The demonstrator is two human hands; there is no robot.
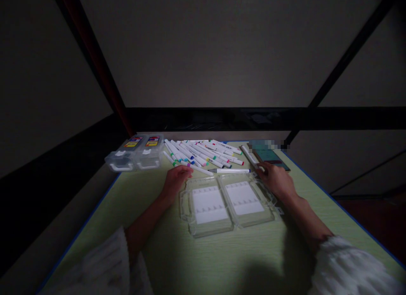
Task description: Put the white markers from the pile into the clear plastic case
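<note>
A clear plastic marker case (233, 216) lies unfolded on the table, with a white slotted insert in each half. My right hand (275, 178) is at the case's far right corner, its fingers closed on the near end of a white marker (249, 155) that points away from me. Beyond the case's far left corner is my left hand (176, 180), fingers curled together; whatever they hold, if anything, is hidden. Just past those fingertips lies a white marker with a purple band (199, 169). Another marker with a blue end (233, 171) lies along the case's far edge.
A loose pile of white markers (203, 153) with coloured ends spreads across the back of the table (133, 214). Two closed clear cases (147, 161) with coloured labels stand at the back left. A phone-like flat object with a greenish screen (268, 155) lies back right.
</note>
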